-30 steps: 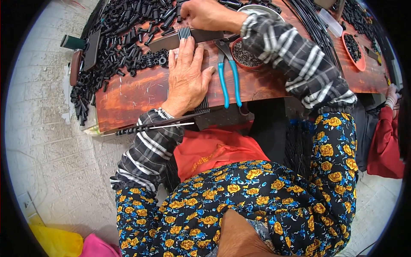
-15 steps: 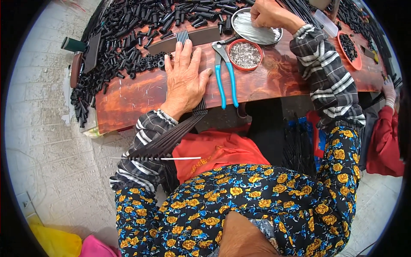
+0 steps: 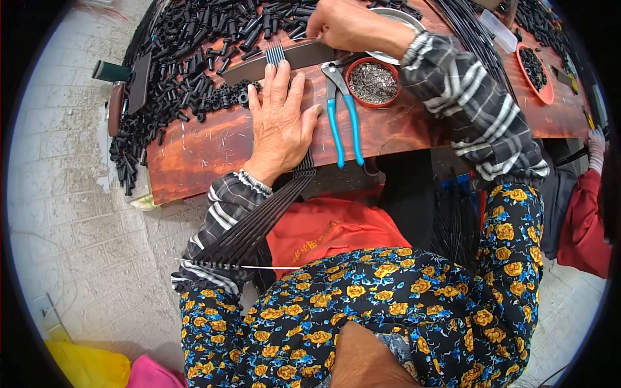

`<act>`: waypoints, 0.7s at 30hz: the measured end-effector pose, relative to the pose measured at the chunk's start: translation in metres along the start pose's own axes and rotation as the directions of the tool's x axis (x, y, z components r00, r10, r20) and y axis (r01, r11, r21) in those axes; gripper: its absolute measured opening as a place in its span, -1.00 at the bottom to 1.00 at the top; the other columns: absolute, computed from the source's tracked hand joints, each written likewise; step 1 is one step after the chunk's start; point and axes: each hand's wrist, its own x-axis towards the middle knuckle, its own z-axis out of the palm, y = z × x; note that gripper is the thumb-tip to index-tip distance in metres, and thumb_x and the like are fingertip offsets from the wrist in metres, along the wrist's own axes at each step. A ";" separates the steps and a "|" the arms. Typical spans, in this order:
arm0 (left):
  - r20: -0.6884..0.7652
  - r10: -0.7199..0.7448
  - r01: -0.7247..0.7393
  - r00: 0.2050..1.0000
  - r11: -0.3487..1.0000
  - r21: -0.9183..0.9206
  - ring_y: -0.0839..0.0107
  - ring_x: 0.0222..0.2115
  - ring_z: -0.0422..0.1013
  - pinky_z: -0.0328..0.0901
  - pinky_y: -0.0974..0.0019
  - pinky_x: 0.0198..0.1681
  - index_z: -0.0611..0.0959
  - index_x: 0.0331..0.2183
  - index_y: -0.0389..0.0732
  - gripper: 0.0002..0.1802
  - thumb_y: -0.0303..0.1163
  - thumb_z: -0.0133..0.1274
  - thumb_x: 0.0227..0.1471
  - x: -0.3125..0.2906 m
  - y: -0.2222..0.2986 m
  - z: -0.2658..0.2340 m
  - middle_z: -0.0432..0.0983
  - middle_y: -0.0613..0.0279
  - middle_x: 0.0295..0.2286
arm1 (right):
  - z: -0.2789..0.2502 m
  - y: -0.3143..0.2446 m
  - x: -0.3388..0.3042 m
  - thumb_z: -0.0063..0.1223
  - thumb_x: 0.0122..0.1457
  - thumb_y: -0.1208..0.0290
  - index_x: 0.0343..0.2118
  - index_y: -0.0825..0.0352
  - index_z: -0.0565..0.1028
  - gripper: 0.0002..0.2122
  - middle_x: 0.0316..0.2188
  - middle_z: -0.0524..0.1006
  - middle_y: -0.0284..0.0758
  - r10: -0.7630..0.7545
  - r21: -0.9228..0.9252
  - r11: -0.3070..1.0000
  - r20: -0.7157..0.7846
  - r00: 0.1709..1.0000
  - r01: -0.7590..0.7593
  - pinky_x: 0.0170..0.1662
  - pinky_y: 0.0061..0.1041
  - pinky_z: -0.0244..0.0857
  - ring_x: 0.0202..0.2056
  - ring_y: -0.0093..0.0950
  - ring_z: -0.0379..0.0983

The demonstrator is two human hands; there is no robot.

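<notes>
The left hand (image 3: 279, 123) lies spread over black rods (image 3: 275, 208) — the right hand (image 3: 352, 27) curled, contents unclear.

Passage is open along the near edge of the counter (image 3: 414, 133) right of the pliers (image 3: 354, 126), while a dark bar (image 3: 307, 57) and heaped black fittings (image 3: 194, 40) obstruct beyond the left grip (image 3: 280, 123).

Red-brown table (image 3: 414, 126): dark bar (image 3: 307, 55), black fittings (image 3: 207, 19), pliers (image 3: 353, 119), red bowl (image 3: 370, 104).

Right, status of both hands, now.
Left hand: open, palm-down over a bundle of slender black rods.
Right hand: closed, fingers curled; whether it holds anything cannot be told.
</notes>
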 end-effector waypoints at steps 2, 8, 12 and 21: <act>0.001 -0.003 0.003 1.000 1.000 -0.015 -0.04 0.24 -0.09 -0.22 -0.26 0.20 0.39 0.06 -0.27 -0.39 -0.20 0.05 0.00 0.000 0.000 -0.001 0.03 -0.09 0.18 | -0.005 -0.004 -0.001 -0.04 -0.11 0.56 -0.50 0.39 0.60 -0.83 -0.58 0.52 -0.01 -0.035 0.047 0.998 0.010 0.999 0.034 -0.41 -0.27 0.36 -0.51 -0.12 0.50; 0.011 -0.012 0.012 1.000 1.000 -0.017 -0.05 0.23 -0.09 -0.21 -0.28 0.19 0.40 0.05 -0.26 -0.40 -0.21 0.06 -0.01 -0.001 0.000 -0.003 0.03 -0.09 0.18 | -0.008 -0.009 0.001 -0.08 -0.08 0.60 -0.40 0.40 0.59 -0.80 -0.56 0.50 0.01 -0.114 0.087 0.990 0.050 0.992 0.109 -0.46 -0.26 0.30 -0.51 -0.09 0.47; 0.008 0.003 -0.003 1.000 1.000 -0.020 -0.06 0.23 -0.09 -0.21 -0.29 0.18 0.40 0.05 -0.25 -0.41 -0.21 0.06 -0.01 0.000 -0.001 -0.003 0.03 -0.09 0.18 | -0.003 -0.007 0.002 -0.06 -0.09 0.59 -0.41 0.39 0.59 -0.81 -0.57 0.50 0.01 -0.131 0.056 0.990 0.019 0.991 0.130 -0.45 -0.24 0.29 -0.52 -0.08 0.46; 0.022 -0.016 0.017 1.000 0.999 -0.039 -0.06 0.23 -0.09 -0.23 -0.29 0.18 0.38 0.07 -0.27 -0.39 -0.21 0.06 0.00 0.000 0.000 -0.002 0.04 -0.09 0.18 | 0.007 0.004 0.010 -0.05 -0.12 0.58 -0.47 0.38 0.58 -0.83 -0.56 0.51 -0.02 -0.080 0.036 0.996 0.075 0.994 0.078 -0.44 -0.23 0.29 -0.49 -0.09 0.48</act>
